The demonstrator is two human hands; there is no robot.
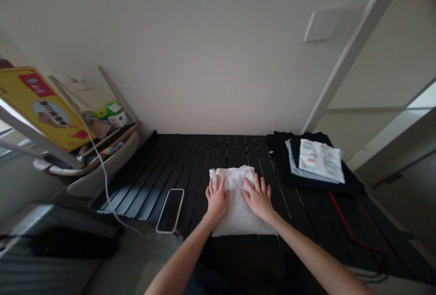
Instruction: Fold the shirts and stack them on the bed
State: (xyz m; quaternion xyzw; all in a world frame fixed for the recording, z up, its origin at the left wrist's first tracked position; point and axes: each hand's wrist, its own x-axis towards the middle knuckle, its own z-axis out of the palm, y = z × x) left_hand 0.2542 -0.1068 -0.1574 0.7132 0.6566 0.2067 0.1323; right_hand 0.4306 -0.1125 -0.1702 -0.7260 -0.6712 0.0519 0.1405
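My feed looks down onto a black slatted platform (pixel 190 172), its narrow boards running toward a smooth off-white wall (pixel 204 49) with a pale square plate (pixel 323 24) high on the right. Both grips are wide: the left hand (pixel 217 199) and right hand (pixel 259 198) lie open, fingers spread, pressing flat on a folded white cloth (pixel 235 222). That soft, lightly creased bundle sits on the slats near the platform's front edge. Just left of it, not touching, lies a smartphone (pixel 170 210) in a pale case, its glossy dark screen up. Off to the right, a printed pale cloth (pixel 320 161) rests on a folded grey-blue layer, both atop black fabric (pixel 289 158), with a thin red cord (pixel 340 217) nearer me. At far left, a white cable (pixel 106 186) drapes past a yellow printed board (pixel 41 104) and a cream container (pixel 112 156) packed with odds and ends.
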